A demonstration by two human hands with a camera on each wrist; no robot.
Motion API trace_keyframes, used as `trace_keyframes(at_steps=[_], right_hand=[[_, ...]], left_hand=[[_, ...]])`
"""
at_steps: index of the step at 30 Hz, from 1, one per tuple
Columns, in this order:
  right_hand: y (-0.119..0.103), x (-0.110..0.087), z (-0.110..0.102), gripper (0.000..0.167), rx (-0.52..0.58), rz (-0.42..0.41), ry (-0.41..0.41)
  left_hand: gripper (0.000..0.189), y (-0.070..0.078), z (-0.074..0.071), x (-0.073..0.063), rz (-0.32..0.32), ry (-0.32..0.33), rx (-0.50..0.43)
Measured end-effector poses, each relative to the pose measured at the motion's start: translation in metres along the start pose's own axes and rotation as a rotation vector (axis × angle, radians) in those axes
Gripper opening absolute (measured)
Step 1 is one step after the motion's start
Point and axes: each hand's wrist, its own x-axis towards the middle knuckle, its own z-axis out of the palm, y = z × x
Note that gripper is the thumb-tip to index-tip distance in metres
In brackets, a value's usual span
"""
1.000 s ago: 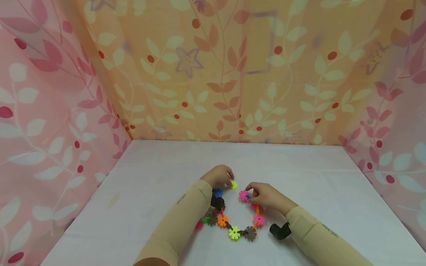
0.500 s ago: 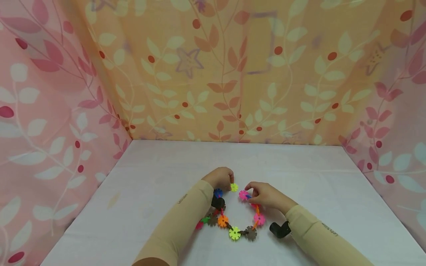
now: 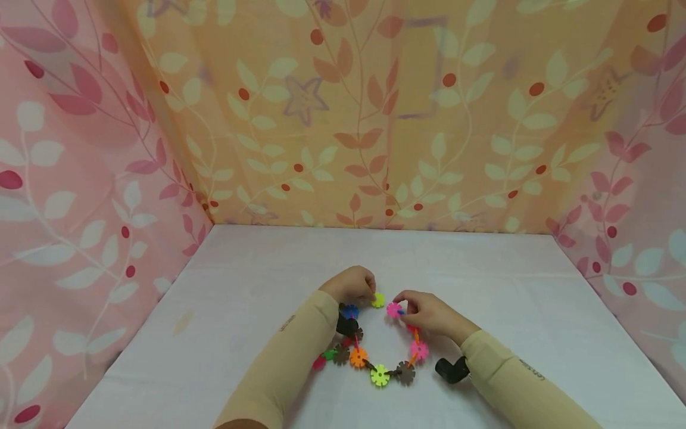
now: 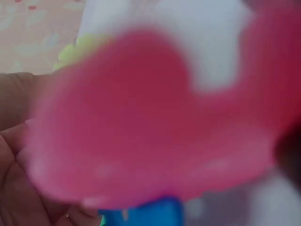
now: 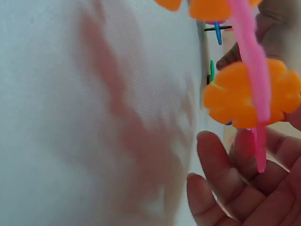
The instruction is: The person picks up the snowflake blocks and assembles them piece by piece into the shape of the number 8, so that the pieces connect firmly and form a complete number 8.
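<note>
A chain of colourful notched plastic discs curves between the two hands in the head view, with an orange disc (image 3: 358,357) and a yellow-green disc (image 3: 380,375) along its near side. My left hand (image 3: 354,283) pinches a yellow disc (image 3: 378,300) at one end. Across a small gap, my right hand (image 3: 429,312) holds the other end between thumb and forefinger, by a pink disc (image 3: 394,310) and a bit of blue. A blurred pink disc (image 4: 122,117) hides much of the left wrist view. In the right wrist view, an orange disc (image 5: 235,94) hangs before the palm.
A white cloth-covered table (image 3: 482,274) lies under the chain. Black wrist-worn cameras sit by the left sleeve (image 3: 295,351) and right sleeve (image 3: 520,375); the right camera (image 3: 452,370) stands just beside the chain. Patterned curtains (image 3: 343,119) enclose the back and sides.
The left hand with the yellow disc dipped slightly, then rose again. The right hand and its pink disc have risen a little, and the chain's right side shifted with them.
</note>
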Motion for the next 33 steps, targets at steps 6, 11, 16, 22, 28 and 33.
trace_keyframes(at_steps=[6, 11, 16, 22, 28, 33], right_hand=[[-0.003, 0.002, 0.001, 0.030, -0.014, -0.075, 0.044], [-0.002, 0.004, 0.002, 0.034, -0.031, -0.151, 0.067], [-0.005, 0.005, 0.003, 0.034, -0.022, -0.170, 0.101], [-0.008, 0.006, 0.004, 0.030, -0.014, -0.189, 0.130], [-0.011, 0.005, 0.004, 0.029, 0.006, -0.205, 0.136], [-0.012, 0.005, 0.003, 0.028, 0.002, -0.188, 0.145]], left_hand=[[0.008, 0.007, -0.002, -0.010, -0.052, 0.039, -0.211], [0.004, 0.009, -0.002, -0.022, -0.056, 0.079, -0.355], [0.005, 0.004, 0.000, -0.033, -0.040, 0.087, -0.434], [0.007, 0.001, 0.005, -0.041, -0.030, 0.094, -0.515], [0.005, -0.002, 0.008, -0.046, -0.036, 0.123, -0.518], [0.004, -0.004, 0.009, -0.050, 0.006, 0.121, -0.503]])
